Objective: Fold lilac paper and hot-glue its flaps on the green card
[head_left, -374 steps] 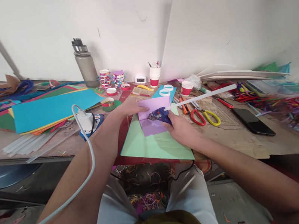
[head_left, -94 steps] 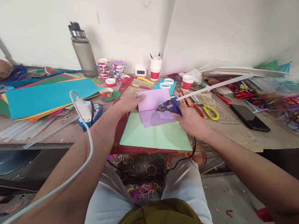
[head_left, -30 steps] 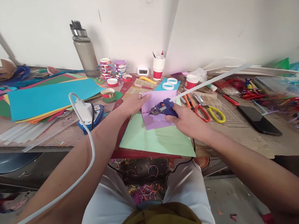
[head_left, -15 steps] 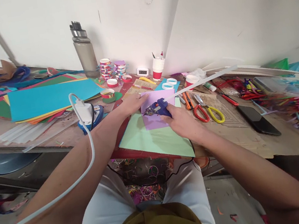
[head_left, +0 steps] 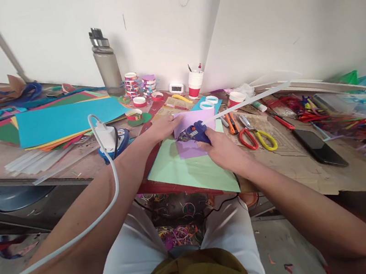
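A blue hot glue gun (head_left: 199, 133) is gripped in my right hand (head_left: 225, 151), its nozzle pointing left and low over a square of purple paper (head_left: 192, 150). From the gun's back end a long white glue stick (head_left: 250, 99) sticks out up to the right. My left hand (head_left: 165, 127) grips the purple paper by its upper left edge; the undersides of those fingers are hidden. Beneath the purple square lies a larger pale green sheet (head_left: 192, 172) at the table's front edge. Whether glue shows at the nozzle is too small to tell.
Left: an adapter with a white cable (head_left: 106, 137), glue sticks (head_left: 34, 160) and coloured sheets (head_left: 69, 120). Behind: a water bottle (head_left: 108, 70), paper rings (head_left: 132, 86), a clock (head_left: 176, 88) and cups (head_left: 195, 84). Right: scissors (head_left: 267, 140), a cutter (head_left: 231, 123) and a phone (head_left: 320, 147).
The whole view has shifted slightly, so the table things appear a little further right. Both hands, the glue gun and the purple paper keep almost the same arrangement.
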The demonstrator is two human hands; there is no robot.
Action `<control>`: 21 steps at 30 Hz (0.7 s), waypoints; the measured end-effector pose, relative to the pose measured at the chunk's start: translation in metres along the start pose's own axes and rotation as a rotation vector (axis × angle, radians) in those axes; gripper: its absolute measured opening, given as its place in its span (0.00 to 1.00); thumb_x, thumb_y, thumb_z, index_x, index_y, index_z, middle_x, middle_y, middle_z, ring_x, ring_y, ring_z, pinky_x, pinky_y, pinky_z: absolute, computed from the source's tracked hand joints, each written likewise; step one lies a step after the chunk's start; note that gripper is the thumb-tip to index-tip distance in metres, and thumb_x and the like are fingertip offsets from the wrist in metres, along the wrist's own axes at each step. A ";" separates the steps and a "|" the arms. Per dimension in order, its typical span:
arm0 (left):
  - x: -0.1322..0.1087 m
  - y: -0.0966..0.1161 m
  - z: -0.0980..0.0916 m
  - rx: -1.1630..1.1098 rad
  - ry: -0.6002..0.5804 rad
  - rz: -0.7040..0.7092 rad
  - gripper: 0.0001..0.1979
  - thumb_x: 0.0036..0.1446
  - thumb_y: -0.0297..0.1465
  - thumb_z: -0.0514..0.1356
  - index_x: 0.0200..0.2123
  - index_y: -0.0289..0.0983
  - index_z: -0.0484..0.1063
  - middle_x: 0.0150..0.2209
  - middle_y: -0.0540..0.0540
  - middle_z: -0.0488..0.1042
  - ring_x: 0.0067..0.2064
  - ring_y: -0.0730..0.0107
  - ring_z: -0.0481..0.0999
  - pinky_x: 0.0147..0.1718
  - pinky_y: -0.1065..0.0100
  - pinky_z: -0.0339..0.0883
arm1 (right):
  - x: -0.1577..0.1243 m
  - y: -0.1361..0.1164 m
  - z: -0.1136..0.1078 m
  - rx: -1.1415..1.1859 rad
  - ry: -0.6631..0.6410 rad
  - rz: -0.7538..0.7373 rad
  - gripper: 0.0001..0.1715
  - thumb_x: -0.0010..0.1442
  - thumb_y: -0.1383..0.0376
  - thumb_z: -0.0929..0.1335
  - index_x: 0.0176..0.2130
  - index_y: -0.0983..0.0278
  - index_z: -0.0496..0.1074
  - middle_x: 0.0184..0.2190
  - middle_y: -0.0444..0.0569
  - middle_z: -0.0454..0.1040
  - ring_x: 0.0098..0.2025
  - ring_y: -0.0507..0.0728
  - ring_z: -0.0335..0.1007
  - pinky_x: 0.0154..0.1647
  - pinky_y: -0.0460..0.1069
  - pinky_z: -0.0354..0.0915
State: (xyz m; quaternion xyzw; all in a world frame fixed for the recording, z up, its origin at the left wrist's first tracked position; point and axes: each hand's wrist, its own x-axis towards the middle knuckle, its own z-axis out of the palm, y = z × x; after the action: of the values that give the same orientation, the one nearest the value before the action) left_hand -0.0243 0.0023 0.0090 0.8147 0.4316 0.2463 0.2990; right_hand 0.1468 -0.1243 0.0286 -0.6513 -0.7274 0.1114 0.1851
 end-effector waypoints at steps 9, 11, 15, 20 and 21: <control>0.004 -0.006 0.002 -0.087 -0.006 0.039 0.34 0.58 0.57 0.47 0.41 0.35 0.77 0.41 0.41 0.79 0.46 0.53 0.75 0.42 0.61 0.68 | -0.011 0.025 -0.013 -0.089 0.012 0.038 0.15 0.63 0.61 0.61 0.45 0.66 0.68 0.39 0.57 0.77 0.41 0.63 0.72 0.36 0.49 0.61; 0.004 -0.006 0.003 -0.089 0.004 0.029 0.34 0.57 0.57 0.48 0.43 0.35 0.76 0.42 0.41 0.79 0.46 0.53 0.75 0.42 0.61 0.68 | -0.015 0.037 -0.019 -0.103 0.022 0.077 0.15 0.63 0.60 0.61 0.45 0.66 0.68 0.38 0.56 0.77 0.40 0.62 0.72 0.35 0.49 0.61; 0.005 -0.007 0.002 -0.093 -0.005 0.007 0.33 0.58 0.56 0.49 0.46 0.35 0.75 0.40 0.40 0.79 0.44 0.54 0.75 0.40 0.61 0.69 | -0.021 0.058 -0.030 -0.180 0.054 0.168 0.15 0.63 0.59 0.61 0.44 0.65 0.69 0.38 0.57 0.76 0.40 0.63 0.72 0.35 0.50 0.60; 0.006 -0.008 0.002 -0.130 -0.012 0.008 0.34 0.58 0.56 0.49 0.48 0.34 0.74 0.41 0.40 0.78 0.43 0.55 0.76 0.40 0.61 0.69 | -0.018 0.073 -0.032 -0.266 0.096 0.191 0.15 0.64 0.58 0.61 0.43 0.65 0.68 0.37 0.58 0.76 0.39 0.63 0.72 0.35 0.51 0.60; 0.006 -0.008 0.002 -0.136 -0.011 0.003 0.34 0.58 0.56 0.49 0.48 0.34 0.74 0.40 0.40 0.78 0.43 0.55 0.76 0.40 0.61 0.69 | -0.017 0.074 -0.030 -0.272 0.109 0.186 0.15 0.64 0.58 0.61 0.43 0.65 0.68 0.37 0.58 0.76 0.39 0.63 0.72 0.35 0.51 0.60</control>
State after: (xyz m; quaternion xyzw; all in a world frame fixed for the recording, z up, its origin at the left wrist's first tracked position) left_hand -0.0247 0.0104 0.0028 0.7945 0.4108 0.2711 0.3556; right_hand 0.2281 -0.1339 0.0242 -0.7400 -0.6612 -0.0068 0.1232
